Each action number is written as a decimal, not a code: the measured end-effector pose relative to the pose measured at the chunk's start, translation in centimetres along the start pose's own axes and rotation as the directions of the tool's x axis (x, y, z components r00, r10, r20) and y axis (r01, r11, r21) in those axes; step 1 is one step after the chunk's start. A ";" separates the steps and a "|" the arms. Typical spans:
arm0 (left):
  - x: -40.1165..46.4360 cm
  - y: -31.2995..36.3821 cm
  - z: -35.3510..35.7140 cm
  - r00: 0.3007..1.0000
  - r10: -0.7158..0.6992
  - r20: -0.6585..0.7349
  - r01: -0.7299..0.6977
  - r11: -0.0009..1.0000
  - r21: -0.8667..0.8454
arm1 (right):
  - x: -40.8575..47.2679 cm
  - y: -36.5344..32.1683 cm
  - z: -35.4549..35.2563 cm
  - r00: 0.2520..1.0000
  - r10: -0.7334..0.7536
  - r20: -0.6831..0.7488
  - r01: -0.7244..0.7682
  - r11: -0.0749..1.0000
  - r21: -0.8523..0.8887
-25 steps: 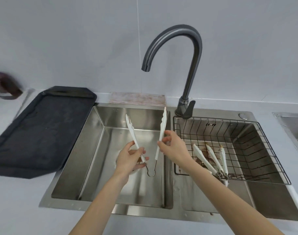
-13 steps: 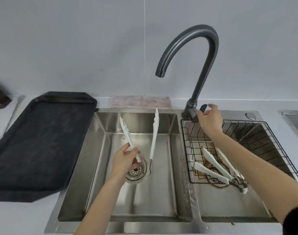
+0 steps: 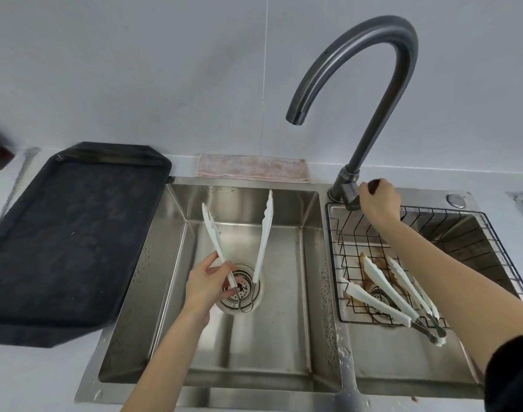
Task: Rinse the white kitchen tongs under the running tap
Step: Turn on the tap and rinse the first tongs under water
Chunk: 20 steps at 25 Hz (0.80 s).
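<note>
One tongs [image 3: 265,233] arm pinched in left hand [image 3: 205,282]; right hand [image 3: 379,200] clasps tap handle [image 3: 354,194].

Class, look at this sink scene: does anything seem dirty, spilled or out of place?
Yes. Brown stains sit under the wire rack in the right basin, around the spare tongs. The tap shows no water.

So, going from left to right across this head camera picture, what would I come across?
Black tray → left hand → white tongs held open over the left sink basin → right hand on the tap handle → wire basket holding more tongs.
</note>
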State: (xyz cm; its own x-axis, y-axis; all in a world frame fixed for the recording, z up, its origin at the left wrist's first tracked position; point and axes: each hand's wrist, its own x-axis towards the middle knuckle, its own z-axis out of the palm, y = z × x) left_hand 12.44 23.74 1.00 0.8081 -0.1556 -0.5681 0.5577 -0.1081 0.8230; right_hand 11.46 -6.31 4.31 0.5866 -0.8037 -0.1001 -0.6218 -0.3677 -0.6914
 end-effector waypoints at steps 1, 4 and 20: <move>-0.1 -0.1 -0.1 1.000 -0.003 -0.005 0.003 1.000 -0.002 | 0.0 0.1 0.1 1.000 -0.001 -0.002 0.001 1.000 0.006; -0.3 -0.3 -0.3 1.000 -0.005 -0.020 0.005 1.000 -0.008 | -0.3 0.4 0.2 1.000 0.007 -0.009 -0.007 1.000 0.008; -0.8 -1.1 -0.8 1.000 0.000 -0.025 0.000 1.000 -0.016 | -1.9 0.7 0.0 0.999 0.035 -0.012 -0.035 0.998 0.046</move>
State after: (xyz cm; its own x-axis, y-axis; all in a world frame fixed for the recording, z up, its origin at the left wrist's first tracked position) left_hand 11.28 24.74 0.55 0.8125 -0.1310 -0.5681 0.5605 -0.0926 0.8230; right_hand 9.92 -5.07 4.00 0.5582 -0.8216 -0.1158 -0.6174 -0.3181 -0.7194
